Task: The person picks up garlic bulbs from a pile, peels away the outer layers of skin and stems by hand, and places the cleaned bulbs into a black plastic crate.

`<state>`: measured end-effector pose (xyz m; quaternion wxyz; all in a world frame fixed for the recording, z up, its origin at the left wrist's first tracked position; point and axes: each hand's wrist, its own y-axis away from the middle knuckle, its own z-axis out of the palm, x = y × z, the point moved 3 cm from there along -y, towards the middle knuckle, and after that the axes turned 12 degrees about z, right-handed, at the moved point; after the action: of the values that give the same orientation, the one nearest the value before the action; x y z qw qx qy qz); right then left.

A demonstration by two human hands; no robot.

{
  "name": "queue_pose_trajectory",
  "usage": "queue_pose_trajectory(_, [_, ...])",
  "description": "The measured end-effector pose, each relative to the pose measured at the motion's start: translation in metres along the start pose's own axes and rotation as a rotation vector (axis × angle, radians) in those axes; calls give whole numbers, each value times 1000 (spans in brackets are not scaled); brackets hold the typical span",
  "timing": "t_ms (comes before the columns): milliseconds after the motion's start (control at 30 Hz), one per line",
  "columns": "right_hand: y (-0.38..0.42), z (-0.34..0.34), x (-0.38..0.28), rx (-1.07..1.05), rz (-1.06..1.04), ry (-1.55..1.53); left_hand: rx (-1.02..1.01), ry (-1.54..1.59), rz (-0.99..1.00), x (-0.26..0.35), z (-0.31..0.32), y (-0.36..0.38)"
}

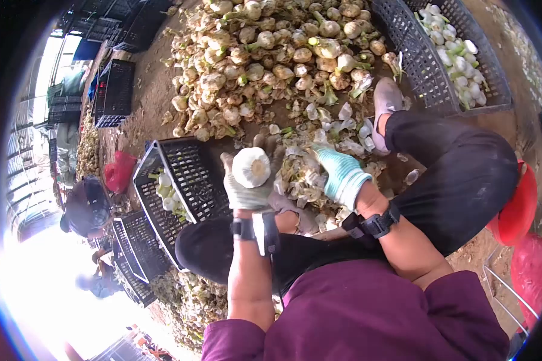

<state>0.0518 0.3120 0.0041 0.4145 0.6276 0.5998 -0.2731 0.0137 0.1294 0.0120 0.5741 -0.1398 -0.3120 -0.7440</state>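
Note:
A clean white garlic bulb [251,167] rests in my left hand [250,189], root end facing up, with the gloved fingers curled around it. My right hand [341,174], in a pale teal glove, is over the loose peelings [304,171]; its fingertips are partly lost among the skins, and I see no bulb in it. Beyond both hands lies a large heap of unpeeled garlic bulbs [271,66]. Just left of my left hand stands a black crate [193,174] with some white garlic [167,192] inside.
At the upper right, a black crate [424,66] holds cleaned garlic [457,60]. More crates [140,240] and another person [87,207] are at the left. A red sack [119,171] lies by the crates; another [533,271] stands at the right, near a red seat [515,207].

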Motion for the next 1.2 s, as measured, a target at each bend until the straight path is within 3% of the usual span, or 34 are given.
queue_pose_trajectory(33, [1,5,11,236,-173,11,-1,-70,60,2,0,-1])
queue_pose_trajectory(100, [-3,-5,22,311,-145,27,19,-115,183,44,-14,-6])
queue_pose_trajectory(167, [-12,-8,45,26,377,-184,306,102,631,101,-21,-9])
queue_pose_trajectory(200, [-9,-11,43,175,350,-351,80,830,387,115,-17,-3])
queue_pose_trajectory(233, [-10,-7,43,181,357,-358,31,728,601,129,-13,-3])
queue_pose_trajectory(300, [-18,10,44,68,410,-402,-83,748,495,125,5,-16])
queue_pose_trajectory(333, [-22,18,43,10,436,-425,72,453,474,124,-4,-31])
queue_pose_trajectory(367, [-23,14,34,23,403,-144,-47,179,352,106,-8,-50])
queue_pose_trajectory(400, [-26,8,27,-74,427,-112,3,94,187,79,1,-76])
queue_pose_trajectory(433, [-28,4,25,-169,450,-79,-195,-261,160,41,31,-94])
queue_pose_trajectory(467, [-31,6,29,-207,414,-50,77,-484,70,4,59,-106])
queue_pose_trajectory(500, [-33,8,32,-244,378,-23,-93,-862,118,-25,66,-130])
queue_pose_trajectory(533, [-34,3,30,-137,384,-87,72,-844,65,-55,73,-152])
queue_pose_trajectory(567, [-33,11,38,-26,406,-53,-50,-927,-18,-78,69,-182])
queue_pose_trajectory(600, [-35,3,41,39,440,-90,-148,-1028,35,-103,53,-217])
queue_pose_trajectory(633, [-38,-6,44,107,473,-124,-120,-1059,146,-125,53,-239])
queue_pose_trajectory(700, [-41,1,72,217,618,-685,-14,-1195,102,-148,73,-264])
queue_pose_trajectory(733, [-40,9,79,386,613,-752,15,-1224,55,-156,70,-278])
queue_pose_trajectory(767, [-43,5,81,394,618,-752,47,-1254,12,-162,59,-291])
queue_pose_trajectory(800, [-45,0,82,391,692,-910,-30,-1224,127,-164,57,-297])
queue_pose_trajectory(833, [-45,-5,78,380,762,-1071,-1,-1075,26,-165,49,-298])
queue_pose_trajectory(867, [-50,-23,72,230,846,-1194,36,-1010,-39,-158,58,-286])
queue_pose_trajectory(900, [-51,-21,79,244,803,-807,75,-944,-102,-149,66,-270])
queue_pose_trajectory(933, [-49,-21,83,360,707,-697,-21,-1011,-132,-139,47,-262])
queue_pose_trajectory(967, [-49,-25,81,473,609,-586,-35,-872,-184,-129,39,-244])
queue_pose_trajectory(1033, [-56,-18,84,526,738,-1698,-16,-823,-245,-111,57,-186])
queue_pose_trajectory(1067, [-57,-7,87,463,496,-1715,-99,-862,-273,-102,52,-163])
queue_pose_trajectory(1100, [-57,-2,94,483,531,-888,-182,-897,-299,-94,46,-141])
queue_pose_trajectory(1167, [-51,15,97,244,463,-519,-337,-1030,-259,-86,31,-97])
queue_pose_trajectory(1200, [-48,-24,54,56,572,-228,-448,-1104,-212,-82,48,-75])
